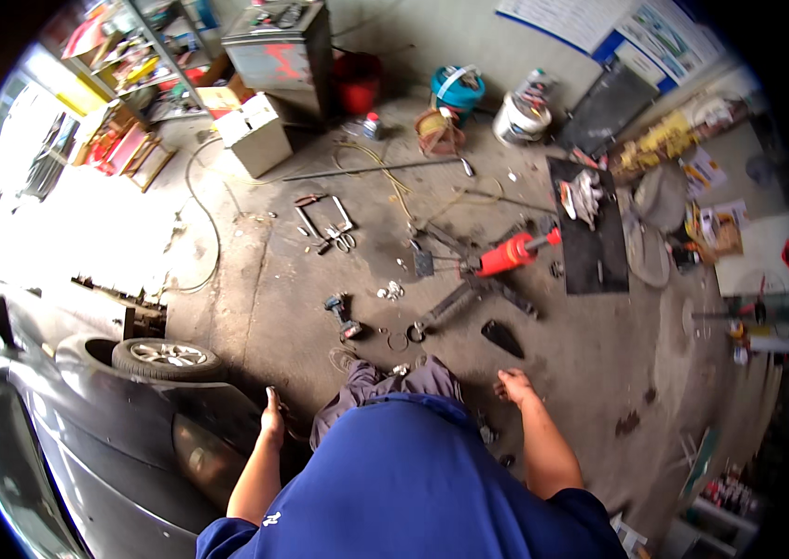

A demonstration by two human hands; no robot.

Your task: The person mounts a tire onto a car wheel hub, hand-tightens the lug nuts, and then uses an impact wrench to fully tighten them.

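Observation:
My left hand [273,418] hangs beside the dark grey car [124,438], its fingers stretched out and holding nothing. On the other side, my right hand [513,386] is held away from my body with loosely bent fingers and nothing visible in them. Nearest to it lies a black pointed flat piece [503,337]. A cordless power tool [346,319] rests on the floor just ahead of my feet. Beyond and to the right stands a jack with a red cylinder [506,255] and spread black legs [450,306]. Small metal parts [391,291] lie between them.
A wheel [166,356] lies by the car. Farther off are a hacksaw-like frame [346,212], a long bar [371,171] and a hose [217,224]. A metal cabinet [278,56], red, blue [457,88] and white buckets [520,121] line the wall. Gloves lie on a black mat [596,265].

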